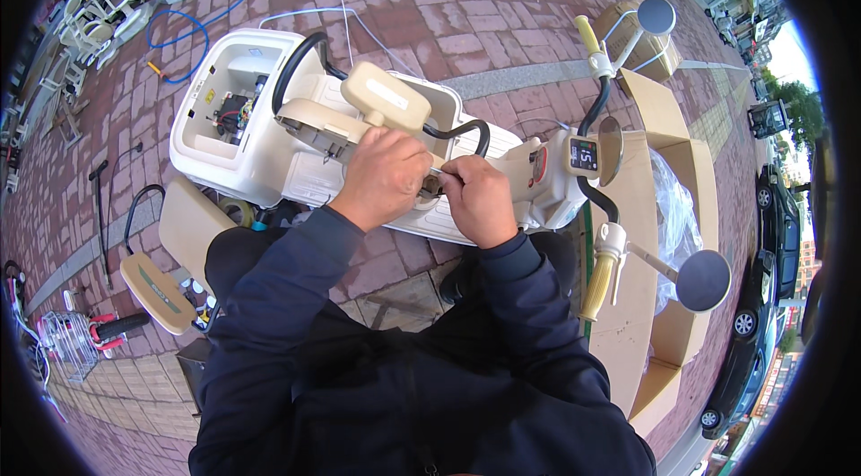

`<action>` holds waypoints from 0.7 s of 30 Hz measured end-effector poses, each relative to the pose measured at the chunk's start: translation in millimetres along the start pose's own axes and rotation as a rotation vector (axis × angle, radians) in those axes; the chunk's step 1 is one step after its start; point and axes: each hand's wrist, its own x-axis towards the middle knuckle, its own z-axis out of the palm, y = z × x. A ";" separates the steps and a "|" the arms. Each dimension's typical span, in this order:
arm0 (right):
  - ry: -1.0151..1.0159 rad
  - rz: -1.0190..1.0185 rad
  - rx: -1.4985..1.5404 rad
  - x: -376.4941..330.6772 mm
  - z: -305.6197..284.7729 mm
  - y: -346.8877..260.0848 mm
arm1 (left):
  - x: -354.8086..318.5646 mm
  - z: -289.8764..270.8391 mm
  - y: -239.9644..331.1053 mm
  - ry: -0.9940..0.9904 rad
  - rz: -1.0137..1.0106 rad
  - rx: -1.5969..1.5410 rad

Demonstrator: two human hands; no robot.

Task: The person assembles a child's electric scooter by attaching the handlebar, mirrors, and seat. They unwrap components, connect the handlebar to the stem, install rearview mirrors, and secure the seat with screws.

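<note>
Both hands on beige seat pc. point(325, 121), ctr., over white scooter.
L hand point(386, 175): fingers curled tight on pc.'s R end. R hand point(480, 200): thumb + index pinching small bit point(432, 185) there, can't tell what. Scooter point(314, 174) beyond knees, cardboard box point(621, 288) to R; chairs point(112, 5) far L.

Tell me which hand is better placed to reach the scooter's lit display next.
Probably the right hand: it is nearer the lit display. The left hand is farther off, at the long beige part.
</note>
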 end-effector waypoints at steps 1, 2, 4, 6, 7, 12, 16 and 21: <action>-0.001 0.035 0.015 0.5 1.0 -0.1 | 0.1 0.3 0.1 0.001 0.000 -0.005; -0.002 0.070 0.031 0.9 2.0 -0.1 | 0.2 0.6 0.1 0.002 0.002 0.002; -0.007 0.103 0.059 1.0 2.7 -0.3 | -0.2 0.6 -0.1 -0.003 -0.002 0.001; -0.015 0.102 0.083 0.9 2.2 -0.3 | -0.6 0.4 -0.3 -0.009 0.000 0.004; -0.013 0.092 0.096 0.9 1.6 -0.1 | -0.8 0.3 -0.4 -0.013 0.000 0.003; -0.048 0.149 0.192 1.1 -0.4 2.1 | -0.5 -0.2 -0.3 -0.001 0.004 -0.008; 0.008 0.140 0.129 -0.1 3.1 1.6 | 0.1 -0.8 0.6 -0.002 0.002 -0.002; -0.008 -0.002 -0.098 -2.8 2.4 -0.4 | -0.7 -3.0 -0.3 -0.049 -0.008 -0.011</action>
